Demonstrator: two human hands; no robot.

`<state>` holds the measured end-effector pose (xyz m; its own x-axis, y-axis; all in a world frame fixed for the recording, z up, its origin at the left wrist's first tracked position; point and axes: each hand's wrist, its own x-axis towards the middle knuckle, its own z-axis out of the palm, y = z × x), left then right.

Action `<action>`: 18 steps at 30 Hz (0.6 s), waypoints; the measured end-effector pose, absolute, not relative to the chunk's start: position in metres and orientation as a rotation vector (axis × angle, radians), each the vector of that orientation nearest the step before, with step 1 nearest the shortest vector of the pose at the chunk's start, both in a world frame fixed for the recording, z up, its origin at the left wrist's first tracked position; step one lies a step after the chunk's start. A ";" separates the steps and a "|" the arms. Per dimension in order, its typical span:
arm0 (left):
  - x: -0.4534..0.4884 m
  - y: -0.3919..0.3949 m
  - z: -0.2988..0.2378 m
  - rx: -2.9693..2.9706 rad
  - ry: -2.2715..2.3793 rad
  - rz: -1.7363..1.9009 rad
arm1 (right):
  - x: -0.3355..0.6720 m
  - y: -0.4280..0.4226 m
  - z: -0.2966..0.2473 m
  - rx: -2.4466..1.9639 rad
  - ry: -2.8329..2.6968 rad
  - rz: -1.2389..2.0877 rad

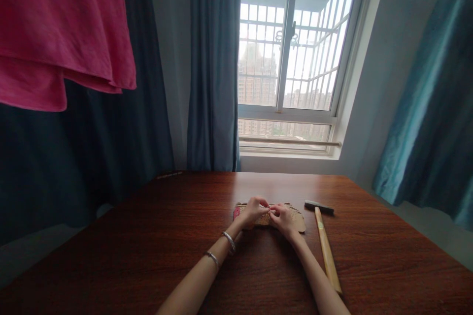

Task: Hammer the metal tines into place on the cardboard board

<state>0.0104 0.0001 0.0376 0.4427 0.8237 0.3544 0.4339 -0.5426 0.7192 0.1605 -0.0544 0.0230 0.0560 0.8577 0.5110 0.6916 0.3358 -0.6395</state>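
Observation:
Both my arms reach out over a dark wooden table (148, 256). My left hand (252, 210) and my right hand (284, 219) meet above a small flat wooden board (298, 217) with rows of tiny holes or pegs. The fingers of each hand are pinched together at the board's middle, on something too small to make out. A pink strip (236, 213) shows at the board's left end. Two bracelets (221, 248) sit on my left forearm.
A hammer (325, 246) with a long pale wooden handle and dark head lies on the table just right of my right arm. A window with blue curtains stands beyond the table's far edge. Pink cloth (62, 29) hangs at the upper left.

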 end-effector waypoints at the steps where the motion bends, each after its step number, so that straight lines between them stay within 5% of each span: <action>1: 0.010 0.001 0.037 2.151 1.060 0.947 | 0.165 -0.057 0.027 -1.447 -1.676 0.208; 11: 0.009 0.003 0.036 2.096 1.162 0.853 | 0.250 -0.135 0.053 -2.323 -1.403 -0.019; 14: 0.009 0.003 0.038 2.096 1.166 0.834 | 0.258 -0.151 0.049 -2.511 -1.375 0.141; 18: 0.009 0.003 0.037 2.093 1.135 0.844 | 0.264 -0.152 0.043 -2.177 -1.101 0.573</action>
